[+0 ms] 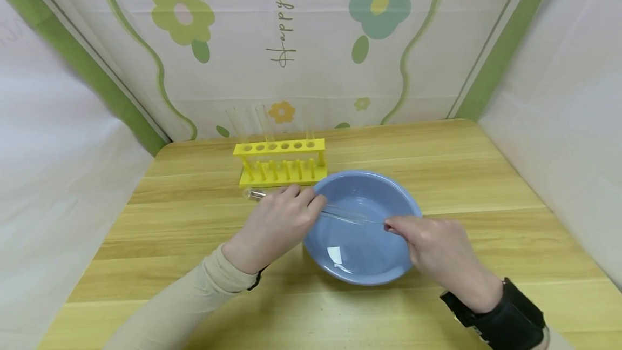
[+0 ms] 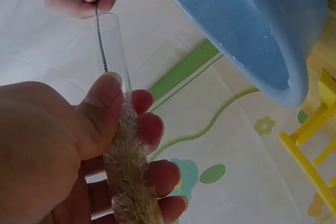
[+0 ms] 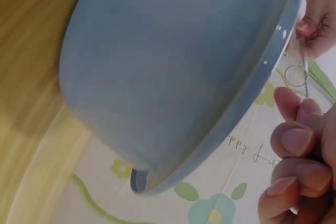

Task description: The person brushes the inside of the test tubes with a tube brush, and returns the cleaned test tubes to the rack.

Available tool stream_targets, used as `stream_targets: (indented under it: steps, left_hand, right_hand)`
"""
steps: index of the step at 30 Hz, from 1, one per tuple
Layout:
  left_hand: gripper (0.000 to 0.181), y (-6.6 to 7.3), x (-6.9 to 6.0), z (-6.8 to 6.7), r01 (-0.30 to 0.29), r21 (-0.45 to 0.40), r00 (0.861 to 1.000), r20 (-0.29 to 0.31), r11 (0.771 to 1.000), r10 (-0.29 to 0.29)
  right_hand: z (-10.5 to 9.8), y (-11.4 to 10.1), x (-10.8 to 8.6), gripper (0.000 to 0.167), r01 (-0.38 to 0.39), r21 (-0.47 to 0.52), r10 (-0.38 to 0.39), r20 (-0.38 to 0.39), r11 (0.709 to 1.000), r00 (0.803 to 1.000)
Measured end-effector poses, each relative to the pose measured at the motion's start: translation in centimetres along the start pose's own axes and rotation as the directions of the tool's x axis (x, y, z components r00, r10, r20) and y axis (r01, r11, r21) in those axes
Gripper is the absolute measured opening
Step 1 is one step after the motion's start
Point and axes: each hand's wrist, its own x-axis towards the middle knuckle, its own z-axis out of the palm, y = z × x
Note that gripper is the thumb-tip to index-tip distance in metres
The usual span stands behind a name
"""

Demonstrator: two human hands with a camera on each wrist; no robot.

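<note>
a: where's the test tube (image 2: 112,45)?

b: in the left hand (image 1: 286,216), over the left side of the blue basin (image 1: 364,279), mouth facing right. thumb and fingers are wrapped round the glass.

a: and the right hand (image 1: 434,239)?

b: pinching the twisted wire (image 2: 101,43) of the brush (image 2: 128,182), whose bristles sit inside the tube. the hands are apart, joined only through those two things.

a: how would it handle?

b: light and stiff, i'd judge, but fragile, and slippery if wet. best held gently round the middle, not by the thin lip. the wire could bend, so keep it in line with the glass; the bristles are probably springy.

a: what do the containers hold?

b: the basin seems to hold water (image 1: 369,250), judging by reflections; how deep, i can't tell. far left of it on the tabletop (image 1: 486,188), the yellow rack (image 1: 320,148) carries what look like three clear tubes (image 1: 264,123), with no contents visible.
</note>
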Motion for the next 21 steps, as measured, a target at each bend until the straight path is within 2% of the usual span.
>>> stream_targets:
  steps: [3,10,13,21]
  left_hand:
    - [0.013,0.0,-0.1,-0.1,0.007,-0.011,1.000,0.003,1.000,-0.007]
    - [0.010,-0.1,-0.2,-0.3,0.010,-0.044,1.000,0.025,0.999,-0.009]
    - [0.006,-0.2,-0.3,-0.3,0.009,-0.063,0.999,0.032,0.998,-0.007]
    - [0.015,-0.3,-0.4,-0.3,0.003,-0.094,0.999,0.039,0.996,0.001]
  right_hand:
    - [0.0,0.2,0.0,0.043,0.028,-0.042,-0.030,-0.027,0.999,0.999]
    - [-0.6,0.2,-0.2,0.042,0.051,-0.072,-0.052,-0.013,0.996,0.999]
    - [-0.7,0.3,-0.1,0.041,0.072,-0.088,-0.077,-0.046,0.993,0.996]
    - [-1.1,0.4,0.3,0.038,0.129,-0.132,-0.143,-0.101,0.983,0.985]
